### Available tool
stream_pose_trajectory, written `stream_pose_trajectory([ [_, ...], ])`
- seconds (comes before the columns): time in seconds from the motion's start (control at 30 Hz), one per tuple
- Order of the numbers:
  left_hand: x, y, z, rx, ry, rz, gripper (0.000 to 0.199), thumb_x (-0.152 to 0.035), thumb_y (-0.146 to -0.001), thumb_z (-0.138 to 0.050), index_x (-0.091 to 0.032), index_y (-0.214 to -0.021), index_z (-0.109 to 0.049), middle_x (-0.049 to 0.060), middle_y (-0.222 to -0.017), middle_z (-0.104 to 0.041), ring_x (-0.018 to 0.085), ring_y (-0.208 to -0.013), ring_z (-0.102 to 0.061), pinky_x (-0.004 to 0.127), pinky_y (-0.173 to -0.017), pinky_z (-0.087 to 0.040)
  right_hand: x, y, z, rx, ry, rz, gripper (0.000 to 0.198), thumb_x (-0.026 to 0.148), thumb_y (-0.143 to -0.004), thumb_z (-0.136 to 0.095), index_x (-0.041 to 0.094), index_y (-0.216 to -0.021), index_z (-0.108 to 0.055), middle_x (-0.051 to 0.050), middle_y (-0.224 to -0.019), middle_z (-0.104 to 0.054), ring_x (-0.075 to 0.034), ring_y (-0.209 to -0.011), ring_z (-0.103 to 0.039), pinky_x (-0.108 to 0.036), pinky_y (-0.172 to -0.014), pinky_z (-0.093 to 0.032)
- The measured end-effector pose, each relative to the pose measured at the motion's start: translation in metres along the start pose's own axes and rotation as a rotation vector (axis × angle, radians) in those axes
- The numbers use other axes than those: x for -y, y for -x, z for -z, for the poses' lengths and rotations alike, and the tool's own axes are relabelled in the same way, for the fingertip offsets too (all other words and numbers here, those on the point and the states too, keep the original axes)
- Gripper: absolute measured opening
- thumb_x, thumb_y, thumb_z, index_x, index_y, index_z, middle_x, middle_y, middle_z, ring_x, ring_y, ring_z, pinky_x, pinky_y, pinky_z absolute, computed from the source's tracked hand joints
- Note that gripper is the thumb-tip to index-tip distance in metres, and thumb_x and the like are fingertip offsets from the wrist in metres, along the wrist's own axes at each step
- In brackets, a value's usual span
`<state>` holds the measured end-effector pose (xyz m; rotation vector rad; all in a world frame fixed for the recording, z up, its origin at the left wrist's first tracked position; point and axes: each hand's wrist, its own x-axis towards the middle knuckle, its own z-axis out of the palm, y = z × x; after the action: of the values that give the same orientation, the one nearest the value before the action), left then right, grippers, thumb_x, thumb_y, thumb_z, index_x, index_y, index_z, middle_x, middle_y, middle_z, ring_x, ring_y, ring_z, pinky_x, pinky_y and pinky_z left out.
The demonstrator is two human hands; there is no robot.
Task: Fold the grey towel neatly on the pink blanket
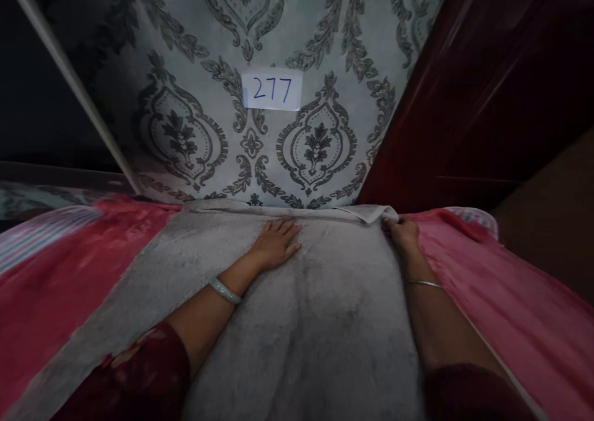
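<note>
A grey towel-like cloth [343, 322] lies spread over a red blanket [520, 297], with its far edge partly folded against the wall. My left hand [277, 243] rests flat on the cloth near that far edge, fingers stretched out. At the cloth's far right corner, my right hand [401, 230] is closed with its fingertips on the turned-up edge. Part of the right hand's grip is hidden from view. Faint creases run down the middle of the cloth.
Straight ahead stands a wall [250, 145] with patterned grey wallpaper and a white label [272, 90] reading 277. A dark red glossy panel [431, 117] is at the right. Striped fabric [46, 232] shows under the blanket at the left.
</note>
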<state>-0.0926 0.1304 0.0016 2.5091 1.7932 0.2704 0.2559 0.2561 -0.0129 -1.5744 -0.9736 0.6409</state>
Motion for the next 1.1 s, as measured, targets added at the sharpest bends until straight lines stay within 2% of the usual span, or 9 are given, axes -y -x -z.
stream_pose_trajectory([
  [0.13, -0.002, 0.010, -0.005, -0.034, 0.015, 0.114, 0.063, -0.055, -0.099, -0.036, -0.027, -0.156, -0.037, 0.012, -0.164, -0.031, 0.034, -0.152, -0.025, 0.068, -0.119, -0.012, -0.002, -0.002, 0.003, -0.120, 0.195, 0.152, 0.019, 0.028, -0.073, -0.065, 0.013, -0.084, -0.068, 0.003, -0.053, -0.055, -0.017, -0.052, -0.054, -0.026, -0.050, -0.043],
  [0.23, -0.007, 0.014, -0.006, -0.046, 0.016, 0.139, 0.064, -0.056, -0.098, -0.037, -0.026, -0.155, -0.037, 0.015, -0.162, -0.034, 0.036, -0.150, -0.027, 0.070, -0.117, -0.017, 0.003, 0.002, 0.005, -0.160, 0.248, 0.206, 0.028, 0.027, -0.072, -0.065, 0.010, -0.094, -0.071, -0.001, -0.064, -0.061, -0.019, -0.062, -0.056, -0.028, -0.060, -0.044],
  [0.4, 0.000, 0.017, 0.003, -0.115, 0.019, 0.037, 0.054, -0.047, -0.097, -0.047, -0.022, -0.145, -0.052, 0.014, -0.147, -0.053, 0.032, -0.136, -0.047, 0.056, -0.110, -0.036, 0.012, 0.010, 0.009, -0.040, 0.375, 0.060, 0.041, 0.031, -0.076, -0.069, 0.008, -0.109, -0.072, -0.009, -0.082, -0.068, -0.021, -0.071, -0.057, -0.031, -0.067, -0.043],
  [0.5, 0.030, 0.022, 0.024, -0.198, 0.038, 0.094, 0.034, -0.030, -0.095, -0.048, -0.020, -0.120, -0.070, 0.011, -0.125, -0.067, 0.025, -0.121, -0.057, 0.042, -0.105, -0.044, 0.012, 0.011, 0.010, -0.043, 0.465, 0.036, 0.042, 0.037, -0.077, -0.071, 0.009, -0.108, -0.074, -0.010, -0.080, -0.066, -0.025, -0.073, -0.058, -0.035, -0.070, -0.043],
  [0.57, 0.062, 0.030, 0.044, -0.316, -0.017, 0.297, 0.032, -0.020, -0.093, -0.047, -0.018, -0.111, -0.072, 0.012, -0.116, -0.069, 0.025, -0.116, -0.059, 0.039, -0.103, -0.045, 0.012, 0.010, 0.010, -0.047, 0.476, 0.054, 0.041, 0.040, -0.079, -0.069, 0.009, -0.105, -0.075, -0.010, -0.076, -0.064, -0.027, -0.073, -0.059, -0.037, -0.071, -0.044],
  [0.67, 0.117, 0.051, 0.067, -0.488, -0.136, 0.743, 0.042, -0.019, -0.089, -0.051, -0.012, -0.129, -0.063, 0.018, -0.131, -0.061, 0.031, -0.125, -0.054, 0.043, -0.106, -0.043, 0.012, 0.011, 0.010, -0.037, 0.425, 0.064, 0.038, 0.040, -0.079, -0.069, 0.011, -0.102, -0.076, -0.009, -0.072, -0.063, -0.027, -0.073, -0.060, -0.038, -0.074, -0.046],
  [0.77, 0.161, 0.067, 0.070, -0.417, -0.089, 1.001, 0.052, -0.034, -0.090, -0.057, -0.012, -0.137, -0.057, 0.022, -0.138, -0.057, 0.037, -0.129, -0.052, 0.048, -0.104, -0.045, 0.012, 0.010, 0.010, -0.032, 0.400, 0.035, 0.031, 0.037, -0.076, -0.071, 0.013, -0.095, -0.075, -0.007, -0.069, -0.060, -0.028, -0.075, -0.061, -0.039, -0.077, -0.047],
  [0.93, 0.191, 0.070, 0.061, -0.346, 0.023, 0.989, 0.036, -0.034, -0.090, -0.058, -0.013, -0.118, -0.068, 0.018, -0.121, -0.070, 0.032, -0.117, -0.063, 0.038, -0.098, -0.050, 0.014, 0.007, 0.012, -0.061, 0.374, 0.048, 0.015, 0.032, -0.065, -0.075, 0.022, -0.068, -0.064, -0.003, -0.060, -0.056, -0.029, -0.077, -0.064, -0.043, -0.079, -0.051],
  [1.1, 0.198, 0.069, 0.062, -0.590, 0.046, 0.984, 0.043, -0.030, -0.099, -0.043, -0.015, -0.138, -0.055, 0.013, -0.131, -0.066, 0.025, -0.114, -0.065, 0.030, -0.093, -0.052, 0.011, 0.009, 0.004, -0.097, -0.117, 0.132, 0.016, 0.024, -0.063, -0.066, 0.019, -0.078, -0.061, 0.001, -0.061, -0.060, -0.018, -0.055, -0.062, -0.033, -0.059, -0.057],
])
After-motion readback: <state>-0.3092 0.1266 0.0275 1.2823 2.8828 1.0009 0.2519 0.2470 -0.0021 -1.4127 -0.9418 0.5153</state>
